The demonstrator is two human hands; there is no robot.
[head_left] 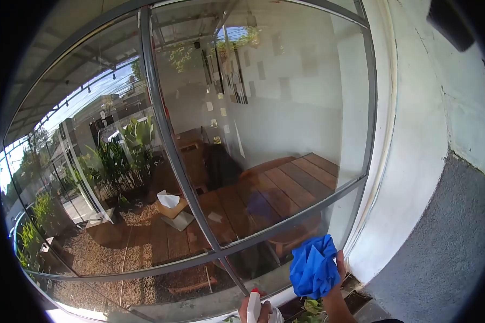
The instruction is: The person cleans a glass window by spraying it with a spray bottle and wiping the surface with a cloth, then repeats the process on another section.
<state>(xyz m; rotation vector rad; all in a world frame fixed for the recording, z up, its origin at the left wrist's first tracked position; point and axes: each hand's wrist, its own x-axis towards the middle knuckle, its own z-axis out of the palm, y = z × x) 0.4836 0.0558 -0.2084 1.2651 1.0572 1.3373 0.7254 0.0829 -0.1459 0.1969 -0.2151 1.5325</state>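
A crumpled blue cloth is bunched in my right hand, close to the lower right corner of the window. My fingers wrap its far side and are partly hidden behind it. At the bottom edge, my left hand is closed around a white spray bottle with a red nozzle tip; its lower part is cut off by the frame. Before both hands stands a large glass window in a dark grey metal frame, showing reflections of plants and sky.
Behind the glass are a wooden table and a tissue box. A white pillar and a rough grey wall base border the window on the right. Green leaves grow below my hands.
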